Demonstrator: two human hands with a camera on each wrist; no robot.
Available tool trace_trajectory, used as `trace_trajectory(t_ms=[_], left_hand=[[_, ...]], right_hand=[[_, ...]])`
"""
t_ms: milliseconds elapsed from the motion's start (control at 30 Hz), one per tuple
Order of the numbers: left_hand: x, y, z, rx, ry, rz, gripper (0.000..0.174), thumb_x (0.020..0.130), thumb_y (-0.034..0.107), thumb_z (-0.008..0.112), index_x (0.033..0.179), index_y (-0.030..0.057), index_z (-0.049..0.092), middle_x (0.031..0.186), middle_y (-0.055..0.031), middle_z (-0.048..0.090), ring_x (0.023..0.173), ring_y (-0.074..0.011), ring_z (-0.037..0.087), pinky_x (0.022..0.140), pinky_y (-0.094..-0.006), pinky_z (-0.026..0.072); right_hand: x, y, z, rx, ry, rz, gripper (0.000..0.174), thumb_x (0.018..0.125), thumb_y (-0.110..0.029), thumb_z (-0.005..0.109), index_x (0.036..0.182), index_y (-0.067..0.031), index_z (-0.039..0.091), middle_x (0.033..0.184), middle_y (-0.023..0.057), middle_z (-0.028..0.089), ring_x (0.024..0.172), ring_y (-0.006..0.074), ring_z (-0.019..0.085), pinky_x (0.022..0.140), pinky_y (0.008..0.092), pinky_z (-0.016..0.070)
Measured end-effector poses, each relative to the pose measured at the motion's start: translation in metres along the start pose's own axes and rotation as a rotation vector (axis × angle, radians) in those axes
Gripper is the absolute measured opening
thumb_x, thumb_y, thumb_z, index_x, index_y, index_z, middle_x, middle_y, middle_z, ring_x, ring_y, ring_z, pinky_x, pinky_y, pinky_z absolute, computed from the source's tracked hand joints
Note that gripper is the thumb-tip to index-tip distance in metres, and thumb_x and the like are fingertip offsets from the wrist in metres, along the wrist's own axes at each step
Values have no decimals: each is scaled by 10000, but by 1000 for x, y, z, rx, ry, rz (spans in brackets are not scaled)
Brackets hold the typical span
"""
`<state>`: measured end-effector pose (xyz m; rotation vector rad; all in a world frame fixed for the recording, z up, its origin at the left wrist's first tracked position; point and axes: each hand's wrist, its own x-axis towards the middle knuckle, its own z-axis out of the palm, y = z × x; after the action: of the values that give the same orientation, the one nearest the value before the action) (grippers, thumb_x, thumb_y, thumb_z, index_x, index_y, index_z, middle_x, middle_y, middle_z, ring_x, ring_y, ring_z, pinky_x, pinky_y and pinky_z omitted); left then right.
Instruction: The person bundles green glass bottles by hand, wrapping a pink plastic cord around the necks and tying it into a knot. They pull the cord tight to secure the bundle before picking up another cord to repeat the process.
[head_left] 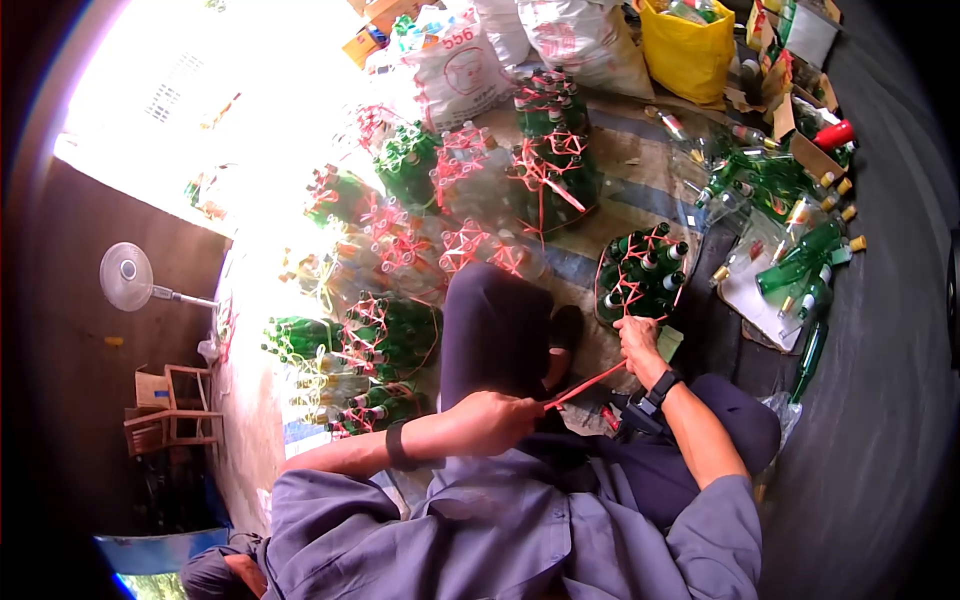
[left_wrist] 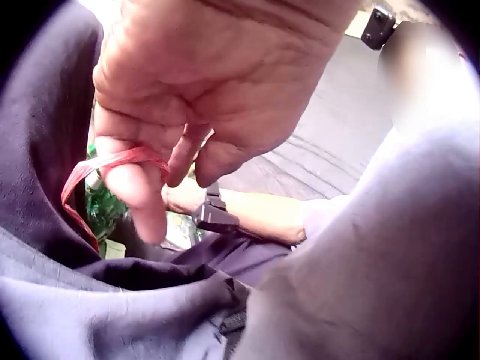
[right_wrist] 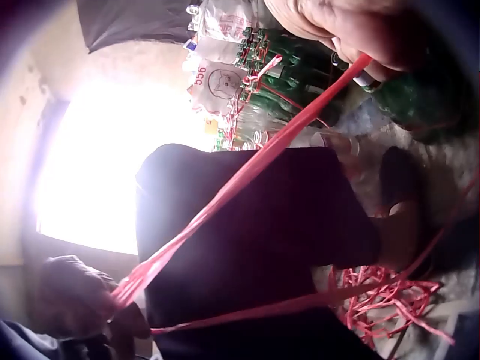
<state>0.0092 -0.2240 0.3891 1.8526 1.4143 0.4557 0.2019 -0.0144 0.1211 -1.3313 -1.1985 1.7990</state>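
Note:
A bundle of dark green glass bottles (head_left: 645, 272) stands on the floor in front of the person, with red plastic string around and across it. My right hand (head_left: 641, 343) grips the red string (head_left: 592, 382) right at the bundle's near edge. From there the string runs taut to my left hand (head_left: 497, 420), which holds its other end in front of the raised knee. In the left wrist view, the string (left_wrist: 112, 160) wraps over a finger of the left hand. The right wrist view has a second strand (right_wrist: 262, 309) trailing from the left hand.
Several tied bottle bundles (head_left: 395, 335) stand ahead and to the left. Loose bottles (head_left: 800, 255) lie heaped on the right. White sacks (head_left: 465, 75) and a yellow bag (head_left: 688, 50) are at the back. Tangled red string (right_wrist: 386, 300) lies on the floor near the foot.

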Motion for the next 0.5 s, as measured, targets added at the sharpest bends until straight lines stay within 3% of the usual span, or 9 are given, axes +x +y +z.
trace_trajectory(t_ms=[67,167,200,267,333,400,433,467,500], left_hand=[[0,5,-3,60,-66,-27,171,848,111,611,1004,46,639,763,-144,653,688,-332,656,613,-414,529],[21,-4,10,32,-6,146,148,816,99,617,949,34,623,876,-136,665,777,-318,661,643,-408,540],[36,-8,11,22,-15,154,148,816,99,617,949,34,623,876,-136,665,777,-318,661,643,-408,540],[69,-18,14,189,148,380,142,797,82,612,929,32,615,910,-148,655,809,-325,655,677,-419,540],[105,-31,11,195,47,283,269,734,90,675,998,67,626,992,-125,630,1046,-317,608,796,-412,538],[153,-31,1,468,-109,96,379,692,97,700,1057,63,605,1008,-112,627,1044,-318,606,821,-412,515],[169,-36,4,491,-41,96,440,692,111,695,1114,58,582,1063,-113,621,1053,-316,601,845,-408,500],[184,-44,9,514,27,97,501,693,125,690,1171,54,559,1117,-113,616,1061,-314,595,869,-404,484],[199,-49,14,528,77,157,563,736,140,648,1271,49,499,1267,-130,563,1126,-301,568,917,-401,464]], right_hand=[[-1,6,0,-14,47,15,173,784,-220,633,737,-54,651,635,-15,569,616,111,558,577,282,456],[3,26,-15,37,-134,-330,171,804,-206,612,750,-46,642,711,8,603,648,108,552,590,283,456],[2,27,-19,160,-177,-197,160,809,-191,613,754,-44,642,717,11,603,659,115,556,603,287,460],[2,30,-9,177,-113,-505,179,882,-185,608,796,-37,657,557,-105,440,427,10,371,393,210,246],[2,30,-13,13,-129,-619,148,893,-157,592,797,-59,651,574,-100,439,480,7,398,406,218,260],[18,73,-17,-146,-87,-736,139,903,-155,587,800,-78,640,574,-98,427,473,22,402,396,230,270],[47,140,-17,-290,-93,-650,82,823,-80,575,788,-115,640,705,26,572,698,164,569,667,321,456],[2,45,-16,-257,-119,-395,169,881,-108,561,717,-99,603,538,-67,406,404,83,375,375,273,311],[-16,7,-8,-305,-69,-443,179,852,-107,565,676,-90,595,522,-44,422,398,103,386,376,294,317]])
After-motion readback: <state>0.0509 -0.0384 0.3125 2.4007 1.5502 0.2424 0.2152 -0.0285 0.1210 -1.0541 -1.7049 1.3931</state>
